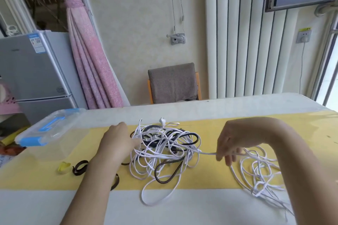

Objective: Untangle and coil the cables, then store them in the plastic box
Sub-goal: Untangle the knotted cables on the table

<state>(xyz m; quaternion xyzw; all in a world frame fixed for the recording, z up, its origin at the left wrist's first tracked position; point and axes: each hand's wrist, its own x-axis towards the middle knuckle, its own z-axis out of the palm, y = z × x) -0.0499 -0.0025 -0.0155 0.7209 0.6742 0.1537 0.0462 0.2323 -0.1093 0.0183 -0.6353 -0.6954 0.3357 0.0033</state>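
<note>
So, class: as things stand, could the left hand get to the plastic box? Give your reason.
Probably yes. The left hand rests open against the tangle, and only bare yellow mat lies between it and the plastic box to its left.

White, black cables (164, 150); clear box (49, 129), blue latches; yellow mat (210, 179).

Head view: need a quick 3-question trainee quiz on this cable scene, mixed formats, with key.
1. True or false: the plastic box has its lid on.
2. The right hand pinches: A) a white cable B) a black cable C) a yellow strap.
3. Fill in: by the person's own sides, the left hand touches the ___ edge of the cable tangle.
Key: 1 true; 2 A; 3 left.
</note>
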